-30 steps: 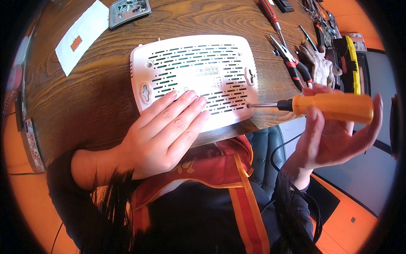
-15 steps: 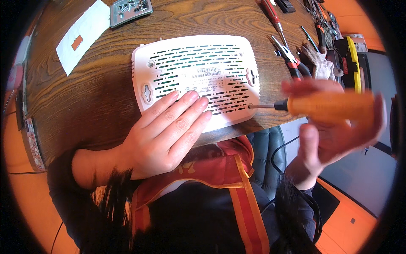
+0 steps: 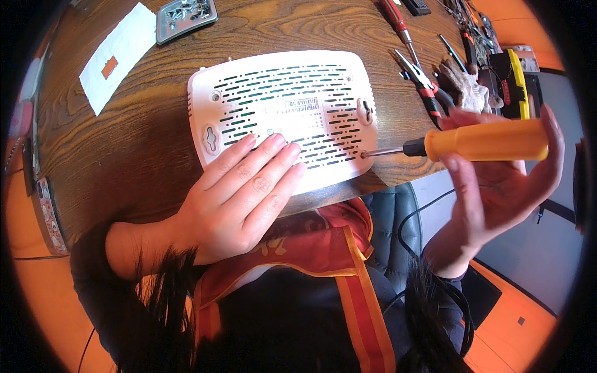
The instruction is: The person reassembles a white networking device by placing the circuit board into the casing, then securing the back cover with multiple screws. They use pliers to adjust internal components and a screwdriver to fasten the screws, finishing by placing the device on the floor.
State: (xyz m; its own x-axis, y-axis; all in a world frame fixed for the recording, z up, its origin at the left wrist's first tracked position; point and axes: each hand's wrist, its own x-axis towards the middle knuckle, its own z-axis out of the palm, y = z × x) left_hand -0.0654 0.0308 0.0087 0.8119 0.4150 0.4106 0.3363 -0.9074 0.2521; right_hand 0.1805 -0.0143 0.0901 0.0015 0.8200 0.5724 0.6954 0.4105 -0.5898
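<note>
A white router-like box with a slotted vent face (image 3: 280,87) lies on the table, its label side up. My left hand (image 3: 239,196) rests flat across its near left part, fingers stretched out and holding nothing. In my right hand (image 3: 497,193) is a screwdriver with a yellow handle (image 3: 488,142) and a black collar. Its metal shaft reaches left, and the tip sits in the screw hole at the box's near right corner. My thumb presses the handle from below while a finger curls behind its end. The screw itself is hidden in the hole.
A grey tray of loose screws (image 3: 185,20) stands at the far left beside a white paper sheet (image 3: 121,53). At the far right lie a red-handled screwdriver (image 3: 395,15), pliers (image 3: 428,92) and a work glove (image 3: 463,87). The wooden table's (image 3: 323,202) near edge runs just below the box.
The fingers of my right hand have shifted around the yellow handle, which was blurred before and is sharp now. The box appears slightly further left in view. My left hand keeps its place on it.
</note>
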